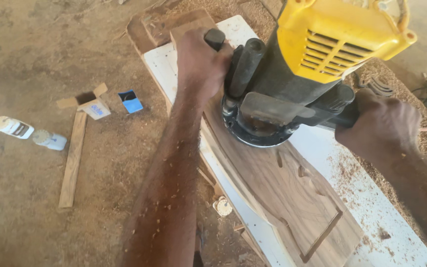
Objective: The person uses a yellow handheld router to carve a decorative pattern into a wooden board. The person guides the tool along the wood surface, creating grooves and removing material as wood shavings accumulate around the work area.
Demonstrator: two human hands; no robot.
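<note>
A dusty dirt floor (25, 59) is seen, strewn with sawdust. A wooden strip (72, 160), an open small box (91, 103), a blue packet (131, 101) and two white bottles (13, 127) are scattered there in daylight.

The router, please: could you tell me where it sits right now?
In the head view the yellow-topped router stands upright at upper centre, its base on the dark wooden board over the white bench, gripped between the left hand and right hand.
</note>
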